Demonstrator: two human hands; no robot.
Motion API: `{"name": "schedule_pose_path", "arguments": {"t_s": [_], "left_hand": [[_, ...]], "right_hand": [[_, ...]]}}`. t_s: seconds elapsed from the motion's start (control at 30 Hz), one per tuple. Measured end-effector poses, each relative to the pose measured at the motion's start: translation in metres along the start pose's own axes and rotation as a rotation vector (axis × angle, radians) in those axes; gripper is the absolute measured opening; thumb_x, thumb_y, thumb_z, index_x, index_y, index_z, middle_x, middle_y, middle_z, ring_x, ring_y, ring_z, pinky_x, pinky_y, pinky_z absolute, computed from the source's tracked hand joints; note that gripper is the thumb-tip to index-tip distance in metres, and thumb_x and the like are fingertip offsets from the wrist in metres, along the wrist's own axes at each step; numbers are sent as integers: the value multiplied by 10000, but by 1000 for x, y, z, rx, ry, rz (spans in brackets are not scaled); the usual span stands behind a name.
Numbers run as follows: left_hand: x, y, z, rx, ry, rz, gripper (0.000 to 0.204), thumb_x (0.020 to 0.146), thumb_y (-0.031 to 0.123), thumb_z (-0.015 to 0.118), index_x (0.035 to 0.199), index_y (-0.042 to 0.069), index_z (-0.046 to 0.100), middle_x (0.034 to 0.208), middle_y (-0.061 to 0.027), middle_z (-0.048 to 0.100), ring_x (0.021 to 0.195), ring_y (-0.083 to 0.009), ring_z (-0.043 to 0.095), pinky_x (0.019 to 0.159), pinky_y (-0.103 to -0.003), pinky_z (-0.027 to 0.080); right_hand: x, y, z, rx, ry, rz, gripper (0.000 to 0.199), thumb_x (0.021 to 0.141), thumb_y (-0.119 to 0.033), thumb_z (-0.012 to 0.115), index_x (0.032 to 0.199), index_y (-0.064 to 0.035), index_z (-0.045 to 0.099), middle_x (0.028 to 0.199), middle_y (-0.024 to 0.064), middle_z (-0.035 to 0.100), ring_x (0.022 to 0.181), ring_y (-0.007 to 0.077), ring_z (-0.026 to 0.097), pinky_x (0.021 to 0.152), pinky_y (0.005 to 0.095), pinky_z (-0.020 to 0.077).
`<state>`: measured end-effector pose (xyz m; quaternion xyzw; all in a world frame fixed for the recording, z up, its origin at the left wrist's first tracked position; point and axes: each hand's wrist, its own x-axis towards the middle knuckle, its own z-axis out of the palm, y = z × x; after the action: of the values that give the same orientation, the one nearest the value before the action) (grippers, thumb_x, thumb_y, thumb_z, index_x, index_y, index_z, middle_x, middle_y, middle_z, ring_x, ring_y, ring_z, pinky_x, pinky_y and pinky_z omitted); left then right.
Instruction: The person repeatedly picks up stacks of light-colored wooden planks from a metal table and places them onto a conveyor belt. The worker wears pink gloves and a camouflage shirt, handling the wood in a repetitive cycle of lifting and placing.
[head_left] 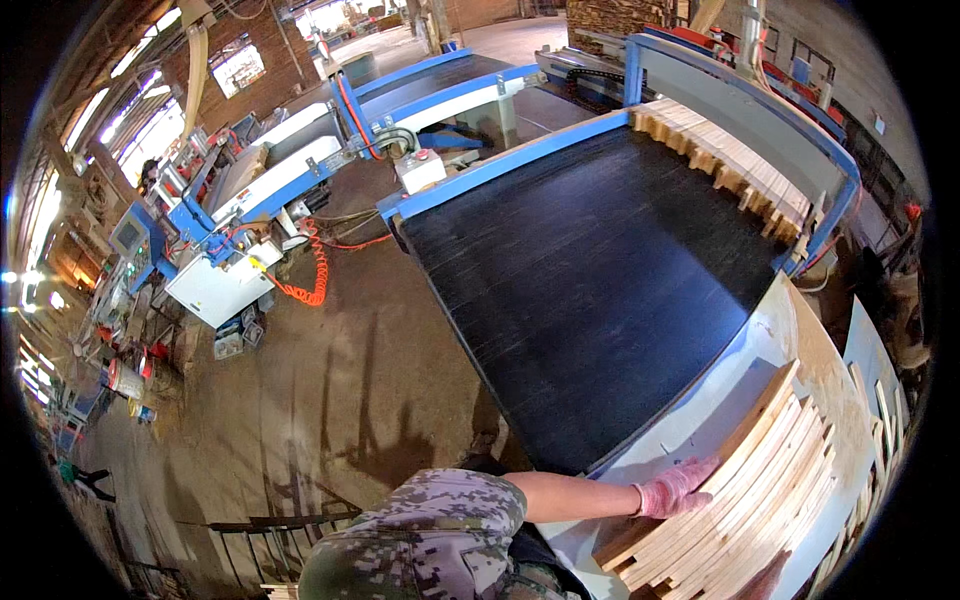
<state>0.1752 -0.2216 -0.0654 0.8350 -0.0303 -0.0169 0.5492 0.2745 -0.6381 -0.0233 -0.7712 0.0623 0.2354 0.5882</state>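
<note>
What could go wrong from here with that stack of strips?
1. The pale, narrow wooden strips have staggered ends and no visible strap, so they could slide apart if pushed unevenly.
2. The left hand in a pinkish-red glove is against the stack's side; shifting strips might pinch its fingers.

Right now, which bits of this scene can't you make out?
All in the head view:
Right hand: mostly cut off by the lower edge, so its grip is unclear.
Left hand: its palm side is turned away, so its hold is unclear.
Wooden strips: near ends of some cut off by the lower edge.
Control screen: too small and distant to read.
</note>
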Motion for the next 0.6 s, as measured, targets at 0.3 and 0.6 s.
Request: {"name": "schedule_pose_path", "arguments": {"t_s": [0.3, 0.6], "left_hand": [[-3, -31, -46, -166, 25, -21, 1037, 998, 613, 619, 1670, -28, 158, 1730, -273, 182, 1613, -421, 139, 1315, -473, 118], [-39, -72, -217, -298, -47, 32, 1186, 911, 655, 702, 1673, -39, 116, 1733, -284, 162, 1598, -433, 143, 1307, -485, 83]], "right_hand": [[-25, -4, 37, -67, 59, -49, 805, 1075, -637, 478, 1504, 41, 548, 1430, 107, 635, 1262, 189, 574, 1105, 328, 432], [-31, -30, 192, -326, 491, 33, 574, 999, -547, 662, 749, -30, 660, 681, -9, 536, 672, 111, 454, 593, 347, 382]]}}
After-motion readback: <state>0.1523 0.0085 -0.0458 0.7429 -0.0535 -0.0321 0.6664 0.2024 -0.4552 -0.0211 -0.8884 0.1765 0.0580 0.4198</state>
